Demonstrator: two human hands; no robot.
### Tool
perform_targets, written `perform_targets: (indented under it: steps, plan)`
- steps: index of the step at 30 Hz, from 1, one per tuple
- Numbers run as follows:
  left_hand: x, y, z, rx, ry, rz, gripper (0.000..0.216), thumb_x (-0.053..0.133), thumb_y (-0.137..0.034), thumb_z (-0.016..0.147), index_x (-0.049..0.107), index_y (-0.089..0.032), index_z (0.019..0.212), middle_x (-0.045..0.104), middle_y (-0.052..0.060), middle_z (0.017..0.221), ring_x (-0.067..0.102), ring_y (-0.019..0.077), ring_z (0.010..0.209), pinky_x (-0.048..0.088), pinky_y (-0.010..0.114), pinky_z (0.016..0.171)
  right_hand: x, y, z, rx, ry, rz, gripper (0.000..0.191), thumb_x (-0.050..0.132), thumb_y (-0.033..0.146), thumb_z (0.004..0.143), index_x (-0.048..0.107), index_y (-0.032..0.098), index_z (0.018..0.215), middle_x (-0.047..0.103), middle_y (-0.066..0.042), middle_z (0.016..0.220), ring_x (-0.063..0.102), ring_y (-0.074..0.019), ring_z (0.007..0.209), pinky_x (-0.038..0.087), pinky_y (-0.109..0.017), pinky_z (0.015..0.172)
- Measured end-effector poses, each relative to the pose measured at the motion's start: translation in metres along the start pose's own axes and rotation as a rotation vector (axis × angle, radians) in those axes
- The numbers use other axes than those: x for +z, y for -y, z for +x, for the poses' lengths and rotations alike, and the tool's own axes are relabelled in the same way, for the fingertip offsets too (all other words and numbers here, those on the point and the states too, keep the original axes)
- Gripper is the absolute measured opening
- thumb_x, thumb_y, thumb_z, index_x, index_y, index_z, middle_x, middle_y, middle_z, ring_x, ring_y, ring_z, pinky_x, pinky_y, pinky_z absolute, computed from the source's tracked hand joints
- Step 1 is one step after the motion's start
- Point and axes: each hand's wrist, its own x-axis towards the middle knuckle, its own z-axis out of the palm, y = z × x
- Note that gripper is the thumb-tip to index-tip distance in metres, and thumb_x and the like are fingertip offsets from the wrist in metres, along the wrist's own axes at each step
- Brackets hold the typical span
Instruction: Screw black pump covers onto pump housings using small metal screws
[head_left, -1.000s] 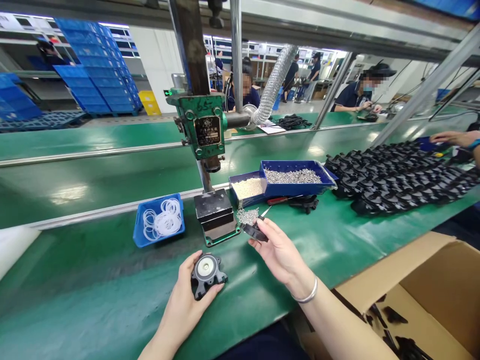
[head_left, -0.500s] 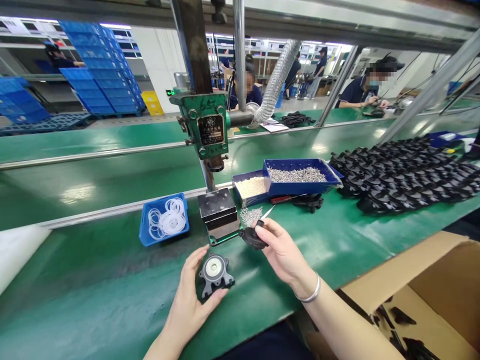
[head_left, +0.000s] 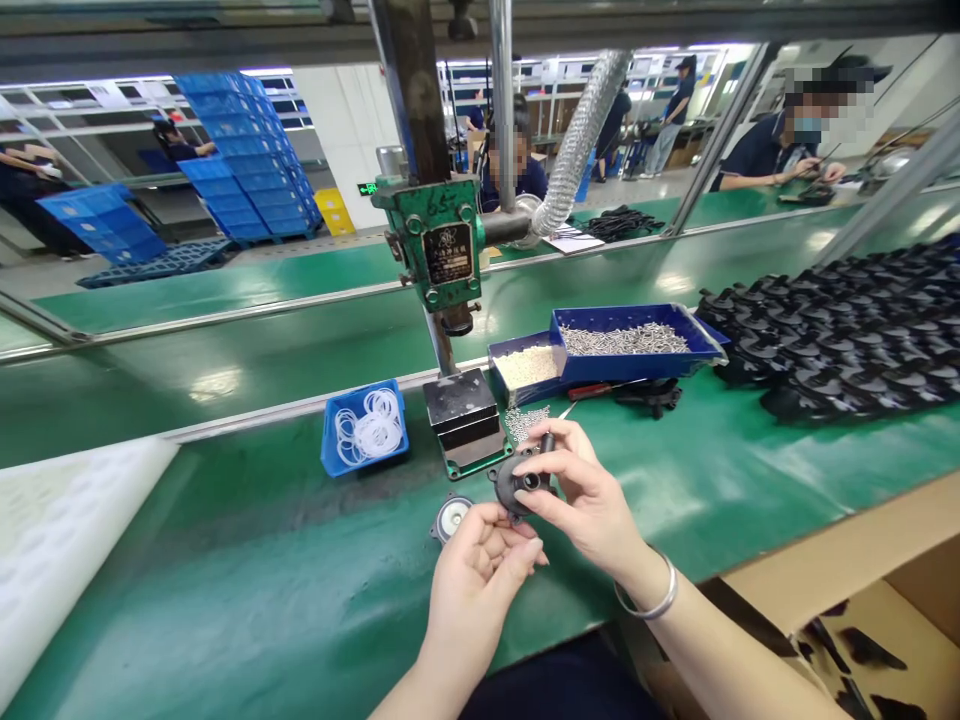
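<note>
My right hand point(head_left: 581, 490) grips a black plastic housing cover point(head_left: 512, 488), with a short round spout facing me and another tube standing up beside it. Just below the cover is my left hand point(head_left: 480, 570), its fingers curled in and its thumb bent toward them. The fingertips are at the cover's lower edge; whether they touch it or pinch something small I cannot make out. Partly hidden behind my left hand, a black base part with a pale round centre point(head_left: 452, 518) lies on the green bench.
A green press point(head_left: 442, 245) stands over its black block point(head_left: 461, 400). Nearby are a blue bin of white rings point(head_left: 330, 455), blue bins of screws point(head_left: 630, 340) and cream pieces point(head_left: 526, 368), a screwdriver point(head_left: 589, 391), and rows of black parts point(head_left: 840, 340). A cardboard box point(head_left: 885, 540) sits at right.
My left hand has left the base part and come right, its fingers curling beneath the cover. My right hand has turned the cover so its spout faces me. The view has shifted left.
</note>
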Motion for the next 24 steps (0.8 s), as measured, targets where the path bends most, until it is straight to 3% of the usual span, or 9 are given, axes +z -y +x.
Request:
perform_targets:
  steps: [4, 9, 15, 24]
  plan:
    - [0.010, 0.002, 0.007, -0.019, -0.002, -0.081, 0.019, 0.067, -0.035, 0.092, 0.060, -0.018, 0.096, 0.068, 0.000, 0.075, 0.065, 0.0122, 0.069, 0.053, 0.024, 0.067, -0.006, 0.003, -0.005, -0.065, -0.025, -0.132, 0.018, 0.074, 0.025, 0.086, 0.074, 0.033, 0.102, 0.046, -0.007, 0.121, 0.051, -0.0250, 0.116, 0.045, -0.044, 0.102]
    - [0.021, 0.007, 0.008, -0.004, 0.001, -0.206, 0.018, 0.062, -0.035, 0.096, 0.058, -0.019, 0.090, 0.067, -0.001, 0.070, 0.063, 0.0113, 0.066, 0.052, 0.024, 0.067, -0.013, 0.005, -0.010, -0.118, -0.052, -0.206, 0.021, 0.074, 0.023, 0.086, 0.073, 0.033, 0.104, 0.046, -0.007, 0.122, 0.052, -0.0254, 0.115, 0.047, -0.044, 0.099]
    - [0.034, 0.003, 0.006, -0.070, -0.003, -0.375, 0.020, 0.054, -0.030, 0.101, 0.059, -0.017, 0.088, 0.065, 0.000, 0.073, 0.061, 0.0106, 0.067, 0.051, 0.024, 0.069, -0.020, 0.008, -0.015, -0.203, -0.055, -0.252, 0.024, 0.070, 0.016, 0.087, 0.072, 0.029, 0.107, 0.046, -0.007, 0.121, 0.053, -0.0245, 0.116, 0.049, -0.042, 0.095]
    - [0.042, 0.005, 0.006, -0.105, 0.008, -0.418, 0.024, 0.048, -0.029, 0.103, 0.065, -0.015, 0.095, 0.065, 0.002, 0.080, 0.063, 0.0122, 0.072, 0.052, 0.025, 0.071, -0.025, 0.008, -0.022, -0.184, -0.107, -0.286, 0.023, 0.070, 0.014, 0.087, 0.072, 0.025, 0.107, 0.045, -0.008, 0.121, 0.054, -0.0229, 0.114, 0.050, -0.040, 0.095]
